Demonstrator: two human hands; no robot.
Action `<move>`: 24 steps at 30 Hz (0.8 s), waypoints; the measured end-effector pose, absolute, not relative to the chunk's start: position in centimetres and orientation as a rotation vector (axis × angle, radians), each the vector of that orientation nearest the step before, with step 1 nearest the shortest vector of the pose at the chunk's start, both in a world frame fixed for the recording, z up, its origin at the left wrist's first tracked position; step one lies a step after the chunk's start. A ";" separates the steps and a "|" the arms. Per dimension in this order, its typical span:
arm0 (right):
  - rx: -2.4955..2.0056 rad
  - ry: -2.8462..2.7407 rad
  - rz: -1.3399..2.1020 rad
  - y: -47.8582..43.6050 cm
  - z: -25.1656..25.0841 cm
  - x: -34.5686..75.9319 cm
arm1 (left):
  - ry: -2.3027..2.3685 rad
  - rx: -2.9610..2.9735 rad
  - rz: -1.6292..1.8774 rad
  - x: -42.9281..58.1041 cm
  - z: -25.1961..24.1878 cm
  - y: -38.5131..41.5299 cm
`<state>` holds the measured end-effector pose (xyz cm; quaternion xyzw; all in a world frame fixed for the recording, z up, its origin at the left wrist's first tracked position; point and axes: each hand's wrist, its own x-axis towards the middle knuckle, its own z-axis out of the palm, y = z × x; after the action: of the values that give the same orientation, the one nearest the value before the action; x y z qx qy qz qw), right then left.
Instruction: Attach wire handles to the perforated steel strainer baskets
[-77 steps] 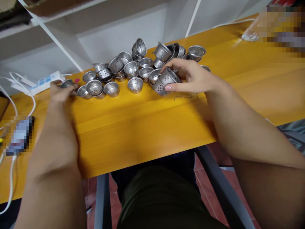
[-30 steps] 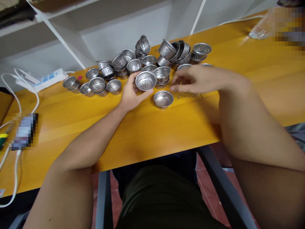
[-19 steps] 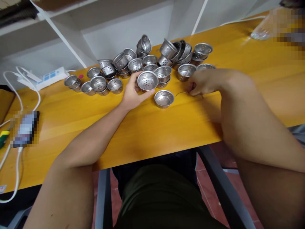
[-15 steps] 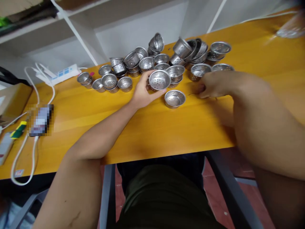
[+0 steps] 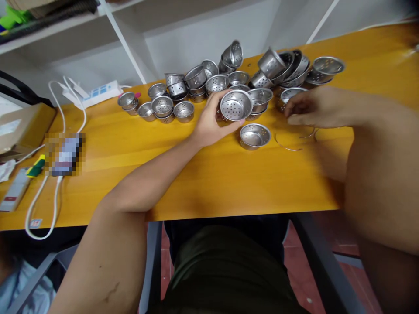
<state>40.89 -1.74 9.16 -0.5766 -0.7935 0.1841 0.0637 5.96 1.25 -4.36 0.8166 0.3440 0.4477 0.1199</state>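
My left hand (image 5: pixel 209 122) grips a perforated metal strainer cup (image 5: pixel 236 105) by its side, tilted so its dotted bottom faces me. Just below it, another strainer cup (image 5: pixel 255 136) stands upright on the table. To the right, my right hand (image 5: pixel 306 109) hovers with its fingers curled in toward the thumb; what they hold, if anything, is hidden. Thin curved wire-like pieces (image 5: pixel 288 146) lie on the table beneath this hand. Partly behind its fingers stands one more strainer cup (image 5: pixel 291 93).
Many strainer cups, some stacked or tipped, crowd the back of the table (image 5: pixel 196 183). At the left are a white power strip (image 5: pixel 101 93), a blurred-out phone (image 5: pixel 67 155) with white cables, and a cardboard box (image 5: pixel 26 131). Shelving (image 5: pixel 196 26) rises behind.
The view has shifted, so the scene sits further right. My right hand has lifted from the table and its fingers have curled differently, uncovering the thin wire-like pieces. My left hand keeps its cup.
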 end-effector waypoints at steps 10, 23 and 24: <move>-1.306 -1.988 0.802 -3.5 10.3 40.7 | 0.920 2.268 1.360 5.5 -4.5 1.8; -1.160 -1.779 0.662 -6.3 8.1 31.0 | 0.735 2.278 1.367 5.1 -5.4 2.8; -1.160 -1.811 0.648 -6.2 7.9 31.2 | 0.734 2.257 1.360 5.1 -5.1 2.5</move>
<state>31.15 -6.21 7.91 -0.4655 -0.7268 0.2599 0.4331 5.14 2.53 -5.12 0.8081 0.2629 0.4870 0.2018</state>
